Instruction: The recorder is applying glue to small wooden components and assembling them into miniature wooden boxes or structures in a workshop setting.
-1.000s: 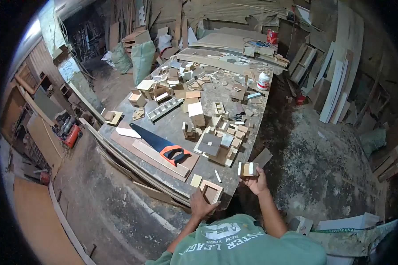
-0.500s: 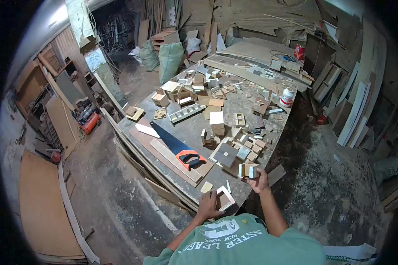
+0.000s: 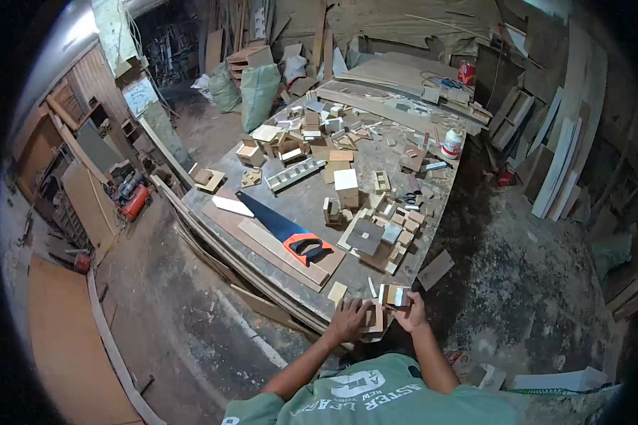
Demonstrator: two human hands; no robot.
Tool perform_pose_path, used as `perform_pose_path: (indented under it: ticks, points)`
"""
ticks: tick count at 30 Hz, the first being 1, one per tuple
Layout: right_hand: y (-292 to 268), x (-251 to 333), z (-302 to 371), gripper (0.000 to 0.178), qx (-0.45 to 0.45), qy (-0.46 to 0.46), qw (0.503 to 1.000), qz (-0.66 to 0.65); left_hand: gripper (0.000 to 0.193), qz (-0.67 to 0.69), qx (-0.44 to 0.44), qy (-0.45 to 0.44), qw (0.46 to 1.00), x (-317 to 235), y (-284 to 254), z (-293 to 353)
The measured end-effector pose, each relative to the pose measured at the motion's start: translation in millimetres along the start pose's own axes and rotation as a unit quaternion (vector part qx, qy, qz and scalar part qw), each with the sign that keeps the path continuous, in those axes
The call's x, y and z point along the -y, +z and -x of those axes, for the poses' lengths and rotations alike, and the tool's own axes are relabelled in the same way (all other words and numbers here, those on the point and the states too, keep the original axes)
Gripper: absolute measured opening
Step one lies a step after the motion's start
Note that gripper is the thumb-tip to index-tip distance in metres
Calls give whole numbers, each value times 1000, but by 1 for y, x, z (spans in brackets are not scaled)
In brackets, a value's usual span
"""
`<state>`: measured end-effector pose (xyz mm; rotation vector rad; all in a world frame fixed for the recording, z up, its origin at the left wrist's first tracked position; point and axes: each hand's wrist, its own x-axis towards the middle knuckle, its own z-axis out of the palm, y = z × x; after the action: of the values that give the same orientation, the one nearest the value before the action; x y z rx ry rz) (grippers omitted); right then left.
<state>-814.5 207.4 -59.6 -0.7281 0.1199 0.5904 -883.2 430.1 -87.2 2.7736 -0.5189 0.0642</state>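
Note:
At the near end of the worktable (image 3: 319,292), my left hand (image 3: 347,319) is closed on a small open wooden box (image 3: 374,317) with pale edges. My right hand (image 3: 411,314) grips a small wooden block piece (image 3: 392,295) with white and brown parts, held right beside the box's far edge; whether the two touch, I cannot tell. Just beyond the hands lie a thin white strip (image 3: 372,287) and a small pale wood offcut (image 3: 338,292). A handsaw (image 3: 283,230) with an orange and black handle rests on boards to the left.
Several small wooden blocks surround a dark square plate (image 3: 366,236). Scissors (image 3: 408,198) lie to the right, with a white glue bottle (image 3: 453,143) farther back. Small wooden boxes (image 3: 346,187) and offcuts cover the far half. Boards (image 3: 262,303) lean along the table's left side.
My right hand has come nearer and lower with the block piece, beside my left hand. The box in my left hand has shifted right and turned. The whole view has tilted slightly.

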Motion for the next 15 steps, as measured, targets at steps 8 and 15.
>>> perform_pose_path:
  ticks: [8, 15]
  points:
    - [-8, 26, -11, 53, -3, 17, 1000, 2, 87, -84, 21, 32, 996, -1, -1, -30]
    - [12, 40, -34, 56, 23, 20, 999, -41, 93, -77, 56, -39, 995, 4, 4, -45]
